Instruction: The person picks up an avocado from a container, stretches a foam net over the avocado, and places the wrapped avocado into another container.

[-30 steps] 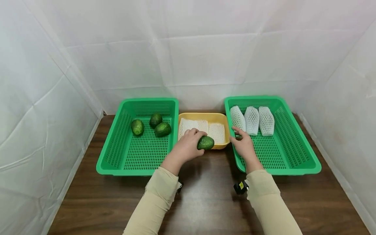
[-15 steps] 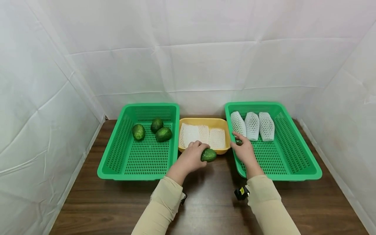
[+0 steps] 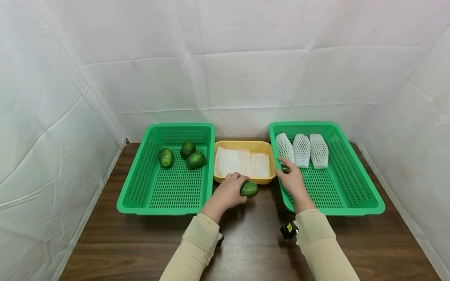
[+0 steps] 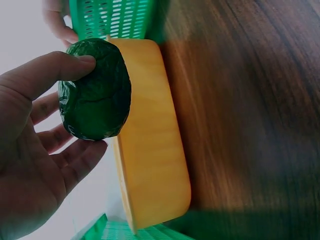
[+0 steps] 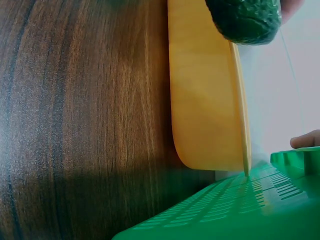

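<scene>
In the head view, my left hand (image 3: 229, 192) holds a dark green avocado (image 3: 249, 189) just in front of the yellow tray (image 3: 244, 181). The left wrist view shows the thumb on one side of the avocado (image 4: 97, 95) and fingers on the other. My right hand (image 3: 292, 180) is at the left rim of the right green basket (image 3: 330, 199), thumb and index finger apart, with no object visible in it. In the right wrist view only a fingertip (image 5: 305, 139) shows above the green rim. White foam net sleeves (image 3: 229, 162) lie in the tray.
The left green basket (image 3: 168, 195) contains avocados (image 3: 195, 160), 3 in all. Inside the right basket, 3 white net-wrapped items (image 3: 301, 150) lie side by side near the back. Brown wooden table (image 3: 253, 246) runs in front; white sheeting (image 3: 246, 78) stands behind and at both sides.
My left hand has shifted slightly right and toward me with the avocado, away from the tray. The head view has tilted a little. My right hand stays at the basket rim.
</scene>
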The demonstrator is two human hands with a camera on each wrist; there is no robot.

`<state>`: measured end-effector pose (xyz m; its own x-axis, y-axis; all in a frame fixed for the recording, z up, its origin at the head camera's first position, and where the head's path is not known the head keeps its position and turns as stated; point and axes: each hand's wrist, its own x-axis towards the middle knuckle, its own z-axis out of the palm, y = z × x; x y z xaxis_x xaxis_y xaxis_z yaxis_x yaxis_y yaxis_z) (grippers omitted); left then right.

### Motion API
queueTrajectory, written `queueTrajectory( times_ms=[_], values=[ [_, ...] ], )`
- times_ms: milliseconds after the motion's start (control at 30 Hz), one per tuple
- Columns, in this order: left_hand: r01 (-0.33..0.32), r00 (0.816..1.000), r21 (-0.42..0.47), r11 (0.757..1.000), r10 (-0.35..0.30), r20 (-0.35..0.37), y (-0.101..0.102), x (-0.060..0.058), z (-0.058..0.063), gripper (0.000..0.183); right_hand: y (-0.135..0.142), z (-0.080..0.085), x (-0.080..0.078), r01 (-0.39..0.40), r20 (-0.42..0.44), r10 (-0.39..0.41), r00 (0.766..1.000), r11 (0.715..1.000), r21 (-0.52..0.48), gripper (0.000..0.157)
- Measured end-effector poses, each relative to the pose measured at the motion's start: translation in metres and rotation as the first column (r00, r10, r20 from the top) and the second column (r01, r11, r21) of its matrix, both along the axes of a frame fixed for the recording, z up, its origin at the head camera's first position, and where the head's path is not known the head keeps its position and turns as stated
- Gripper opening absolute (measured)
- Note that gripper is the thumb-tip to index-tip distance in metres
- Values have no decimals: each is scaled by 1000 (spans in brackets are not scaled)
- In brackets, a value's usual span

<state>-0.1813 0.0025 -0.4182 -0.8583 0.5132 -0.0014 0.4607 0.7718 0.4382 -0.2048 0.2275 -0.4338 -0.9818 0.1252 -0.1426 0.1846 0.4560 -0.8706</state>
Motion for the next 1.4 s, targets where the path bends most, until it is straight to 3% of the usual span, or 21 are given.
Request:
queueTrajectory(
  times_ms=[567, 1400],
  values=[
    [7, 1000, -16, 1000, -7, 0, 3, 2, -8, 51, 0, -1, 0, 11, 1, -11, 1000, 1000, 4, 51],
    [-33, 995, 8, 999, 32, 92, 8, 2, -28, 47, -1, 1, 1, 12, 8, -12, 1000, 1000, 10, 50]
  ],
)
